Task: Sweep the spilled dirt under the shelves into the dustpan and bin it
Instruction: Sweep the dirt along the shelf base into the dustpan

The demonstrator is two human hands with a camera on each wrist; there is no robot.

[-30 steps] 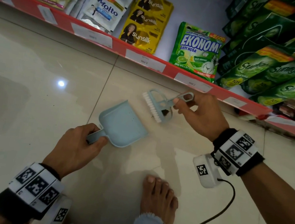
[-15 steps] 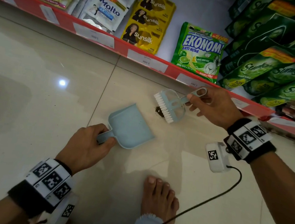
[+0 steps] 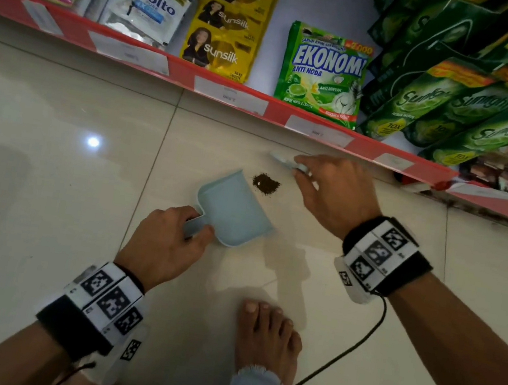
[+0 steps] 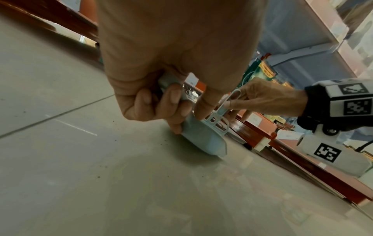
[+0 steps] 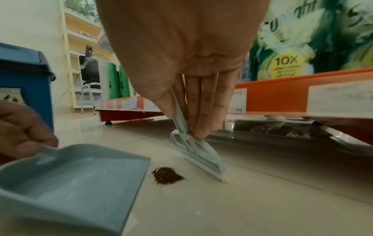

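A small dark pile of dirt (image 3: 266, 184) (image 5: 166, 176) lies on the pale floor tile, just off the open lip of a light blue dustpan (image 3: 233, 210) (image 5: 76, 175) (image 4: 203, 138). My left hand (image 3: 164, 241) (image 4: 171, 102) grips the dustpan's handle and holds the pan on the floor. My right hand (image 3: 334, 190) (image 5: 193, 111) pinches the handle of a light blue hand brush (image 5: 198, 154) (image 3: 288, 163). The brush head touches the floor just beyond the dirt, on the shelf side.
A red-edged bottom shelf (image 3: 227, 92) stocked with sachets and green detergent pouches runs along the far side, with a dark gap (image 5: 282, 132) beneath it. A blue bin (image 5: 26, 79) stands to the left in the right wrist view. My bare foot (image 3: 268, 338) and a black cable (image 3: 341, 354) are close by.
My right hand carried the brush right and back toward the shelf, uncovering the dirt pile. The brush head now sits behind the dirt. My left hand kept the dustpan close to the pile.
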